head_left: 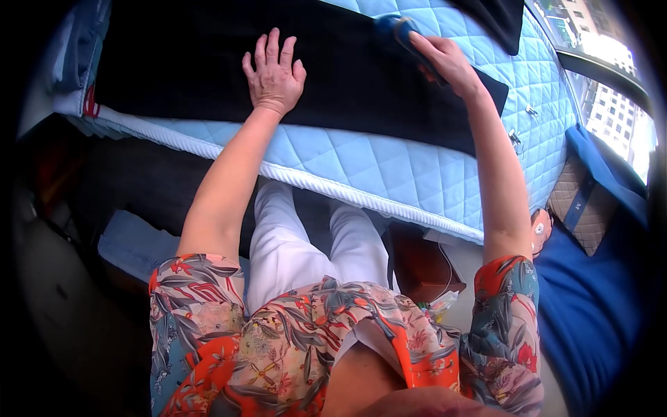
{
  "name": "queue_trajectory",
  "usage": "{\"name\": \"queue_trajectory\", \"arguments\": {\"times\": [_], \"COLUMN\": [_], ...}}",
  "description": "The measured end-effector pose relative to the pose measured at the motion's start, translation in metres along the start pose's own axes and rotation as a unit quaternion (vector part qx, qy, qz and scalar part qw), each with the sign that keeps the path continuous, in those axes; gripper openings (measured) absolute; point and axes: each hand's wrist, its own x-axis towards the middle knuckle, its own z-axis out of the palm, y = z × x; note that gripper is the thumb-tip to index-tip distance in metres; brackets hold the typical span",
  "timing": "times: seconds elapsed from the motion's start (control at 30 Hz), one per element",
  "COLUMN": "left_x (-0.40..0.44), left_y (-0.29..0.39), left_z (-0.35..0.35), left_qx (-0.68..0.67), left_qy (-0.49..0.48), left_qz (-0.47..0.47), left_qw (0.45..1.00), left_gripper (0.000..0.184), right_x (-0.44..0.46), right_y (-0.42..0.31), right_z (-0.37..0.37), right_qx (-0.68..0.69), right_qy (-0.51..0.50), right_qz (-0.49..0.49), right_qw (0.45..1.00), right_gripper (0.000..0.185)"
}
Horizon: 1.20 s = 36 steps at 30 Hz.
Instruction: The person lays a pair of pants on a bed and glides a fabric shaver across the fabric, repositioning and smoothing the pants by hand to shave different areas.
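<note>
A long piece of black cloth (187, 76) lies flat across a light blue quilted cover (347, 156). My left hand (272, 78) rests palm down on the cloth, its fingers spread and holding nothing. Toward the cloth's far right edge, my right hand (450, 64) is closed around a dark blue hand tool (397, 31) with a rounded head. Its underside is hidden, so I cannot tell whether it is a brush or a roller, or whether it touches the cloth.
Small metal clips (514, 137) lie on the cover at the right. Folded denim (73, 52) sits at the far left. Another dark cloth (497, 21) is at the top. A brown quilted item (582, 201) and blue fabric (590, 313) are beside a window (608, 104).
</note>
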Motion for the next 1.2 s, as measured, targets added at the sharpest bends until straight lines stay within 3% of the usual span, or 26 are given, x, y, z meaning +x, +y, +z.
{"name": "queue_trajectory", "arguments": {"times": [0.03,0.13,0.2,0.3,0.33,0.4,0.47,0.53,0.6,0.67,0.73,0.83,0.93,1.07,1.2], "left_x": [-0.001,0.001,0.000,0.012,0.025,0.071,0.122,0.156,0.174,0.183,0.188,0.191,0.186,0.183,0.182], "left_y": [0.000,-0.001,-0.004,-0.024,-0.037,-0.081,-0.130,-0.172,-0.184,-0.187,-0.191,-0.199,-0.202,-0.201,-0.200], "left_z": [0.000,-0.003,-0.004,-0.026,-0.031,-0.056,-0.050,-0.034,-0.038,-0.035,-0.030,-0.024,-0.011,0.005,0.007], "left_qx": [-0.004,-0.034,-0.089,-0.243,-0.300,-0.244,-0.094,-0.018,-0.039,-0.005,-0.022,-0.045,-0.040,-0.037,-0.032], "left_qy": [-0.001,-0.004,0.007,-0.045,-0.016,0.055,0.112,0.095,-0.003,-0.027,-0.004,0.026,0.087,0.158,0.169], "left_qz": [0.000,0.001,0.001,0.049,0.084,0.140,0.150,0.230,0.240,0.215,0.187,0.132,0.121,0.122,0.125], "left_qw": [1.000,0.999,0.996,0.968,0.950,0.958,0.978,0.968,0.970,0.976,0.982,0.990,0.988,0.979,0.977], "left_gripper": [0.052,0.052,0.051,0.041,0.037,0.033,0.027,0.030,0.026,0.014,0.011,0.009,0.007,0.007,0.007], "right_x": [0.019,0.043,0.034,-0.003,-0.012,-0.024,-0.020,-0.001,0.025,0.050,0.065,0.053,0.010,-0.006,0.046], "right_y": [-0.021,-0.055,-0.044,-0.008,0.011,0.020,0.001,-0.033,-0.069,-0.098,-0.114,-0.075,-0.033,-0.041,-0.096], "right_z": [0.020,0.046,0.028,0.000,-0.011,-0.016,-0.006,0.020,0.050,0.072,0.083,0.060,0.026,0.025,0.085], "right_qx": [-0.012,-0.053,-0.025,0.068,0.086,0.110,0.067,0.050,0.037,0.013,-0.026,0.031,0.062,0.005,-0.040], "right_qy": [-0.017,-0.021,-0.034,0.066,0.098,0.109,0.109,0.077,0.033,-0.011,-0.041,0.003,0.065,0.079,-0.004], "right_qz": [-0.042,-0.051,-0.011,0.119,0.139,0.163,0.175,0.130,0.079,0.040,0.018,0.019,0.097,0.140,0.003], "right_qw": [0.999,0.997,0.999,0.988,0.982,0.974,0.976,0.987,0.996,0.999,0.999,0.999,0.991,0.987,0.999], "right_gripper": [0.055,0.055,0.053,0.048,0.049,0.049,0.049,0.050,0.051,0.050,0.048,0.047,0.046,0.047,0.051]}}
